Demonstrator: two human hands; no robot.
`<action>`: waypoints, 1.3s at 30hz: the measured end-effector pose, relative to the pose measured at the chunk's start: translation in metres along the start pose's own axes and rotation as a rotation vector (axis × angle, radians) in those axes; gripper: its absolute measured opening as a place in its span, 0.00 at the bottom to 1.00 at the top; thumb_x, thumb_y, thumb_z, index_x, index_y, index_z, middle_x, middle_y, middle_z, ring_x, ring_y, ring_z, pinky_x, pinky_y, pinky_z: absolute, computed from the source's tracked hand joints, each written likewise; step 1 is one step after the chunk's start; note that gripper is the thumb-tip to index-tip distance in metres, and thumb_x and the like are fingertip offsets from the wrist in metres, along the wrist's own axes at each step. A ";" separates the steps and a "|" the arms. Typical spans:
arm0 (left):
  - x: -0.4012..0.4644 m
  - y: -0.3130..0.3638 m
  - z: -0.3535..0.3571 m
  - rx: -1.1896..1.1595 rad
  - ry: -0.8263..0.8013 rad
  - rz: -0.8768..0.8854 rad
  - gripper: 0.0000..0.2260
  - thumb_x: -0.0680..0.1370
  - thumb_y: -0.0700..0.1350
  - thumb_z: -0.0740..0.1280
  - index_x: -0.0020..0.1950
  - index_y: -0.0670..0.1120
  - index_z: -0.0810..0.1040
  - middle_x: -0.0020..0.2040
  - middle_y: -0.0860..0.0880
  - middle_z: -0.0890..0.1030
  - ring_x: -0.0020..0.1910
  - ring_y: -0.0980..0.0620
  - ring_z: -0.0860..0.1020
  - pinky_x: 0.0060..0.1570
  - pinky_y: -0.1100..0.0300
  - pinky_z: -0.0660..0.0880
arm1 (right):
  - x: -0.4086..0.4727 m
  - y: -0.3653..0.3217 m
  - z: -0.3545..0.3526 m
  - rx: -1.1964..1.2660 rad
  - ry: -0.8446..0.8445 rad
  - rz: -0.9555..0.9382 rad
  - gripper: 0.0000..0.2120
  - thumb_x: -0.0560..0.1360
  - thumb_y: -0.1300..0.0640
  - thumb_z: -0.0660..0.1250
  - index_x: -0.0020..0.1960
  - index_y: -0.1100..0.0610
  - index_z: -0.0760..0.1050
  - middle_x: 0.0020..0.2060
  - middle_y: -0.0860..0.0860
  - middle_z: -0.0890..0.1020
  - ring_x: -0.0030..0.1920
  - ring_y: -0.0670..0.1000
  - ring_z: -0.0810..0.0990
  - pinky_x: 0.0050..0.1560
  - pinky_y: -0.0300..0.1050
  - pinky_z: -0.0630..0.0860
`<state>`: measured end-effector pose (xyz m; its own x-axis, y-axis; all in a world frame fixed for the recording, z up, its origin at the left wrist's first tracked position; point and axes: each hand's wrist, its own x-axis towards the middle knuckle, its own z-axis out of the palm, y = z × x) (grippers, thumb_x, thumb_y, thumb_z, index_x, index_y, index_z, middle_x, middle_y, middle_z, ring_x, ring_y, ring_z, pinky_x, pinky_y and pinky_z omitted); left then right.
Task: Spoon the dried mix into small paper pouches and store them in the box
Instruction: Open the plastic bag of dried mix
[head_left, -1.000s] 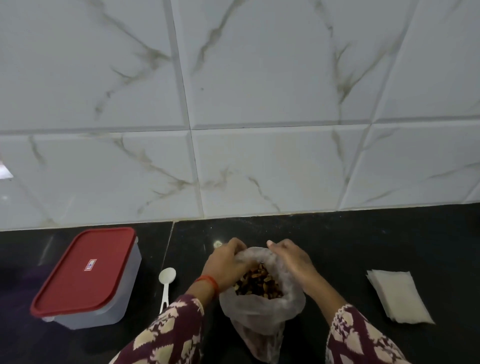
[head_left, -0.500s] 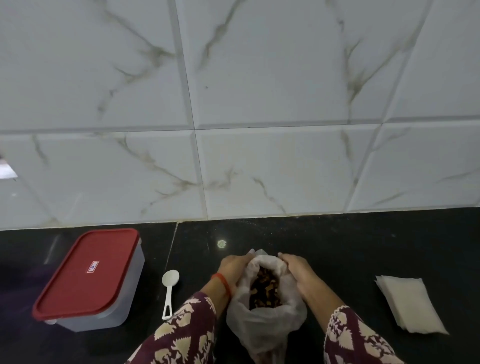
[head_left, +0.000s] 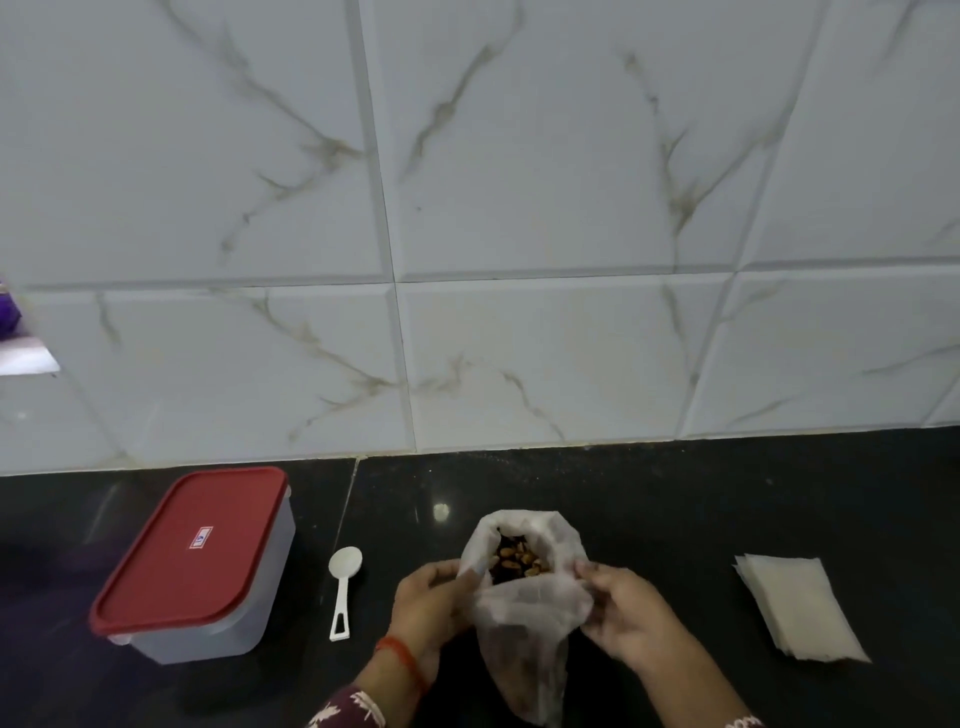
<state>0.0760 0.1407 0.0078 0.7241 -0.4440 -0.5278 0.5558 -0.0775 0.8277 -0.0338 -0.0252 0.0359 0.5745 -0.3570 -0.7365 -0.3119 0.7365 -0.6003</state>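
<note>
Dried mix fills a thin plastic bag whose mouth both hands grip, left hand and right hand. Left of the bag lie a white spoon and a red-lidded box; paper pouches are stacked to its right.

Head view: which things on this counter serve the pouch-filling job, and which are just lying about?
Job:
plastic bag of dried mix, gripped by left hand and right hand
white spoon
stack of paper pouches
red-lidded box, lid on

Lying about:
purple object at the left edge, too cropped to identify
</note>
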 end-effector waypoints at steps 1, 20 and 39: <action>-0.004 -0.003 0.002 -0.114 -0.037 -0.035 0.09 0.74 0.39 0.70 0.52 0.36 0.79 0.47 0.38 0.83 0.43 0.43 0.82 0.38 0.54 0.79 | 0.000 0.005 -0.003 0.173 -0.020 0.066 0.10 0.78 0.64 0.61 0.55 0.65 0.77 0.47 0.62 0.81 0.46 0.57 0.79 0.45 0.52 0.80; -0.050 -0.013 0.007 -0.451 -0.109 -0.203 0.10 0.77 0.28 0.56 0.52 0.36 0.74 0.48 0.36 0.78 0.47 0.41 0.78 0.34 0.51 0.80 | -0.034 0.027 -0.008 0.196 -0.081 -0.027 0.17 0.75 0.77 0.54 0.60 0.65 0.69 0.54 0.65 0.75 0.62 0.62 0.74 0.60 0.59 0.72; -0.038 -0.018 0.003 -0.349 -0.052 -0.201 0.07 0.79 0.38 0.62 0.50 0.36 0.78 0.41 0.39 0.81 0.43 0.44 0.79 0.48 0.52 0.76 | -0.020 0.038 -0.005 0.207 0.061 0.004 0.09 0.79 0.65 0.57 0.54 0.67 0.75 0.46 0.61 0.79 0.53 0.60 0.79 0.54 0.54 0.75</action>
<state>0.0377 0.1559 0.0137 0.5702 -0.4959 -0.6549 0.7960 0.1366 0.5896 -0.0610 0.0076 0.0265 0.5248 -0.3834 -0.7600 -0.1481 0.8381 -0.5251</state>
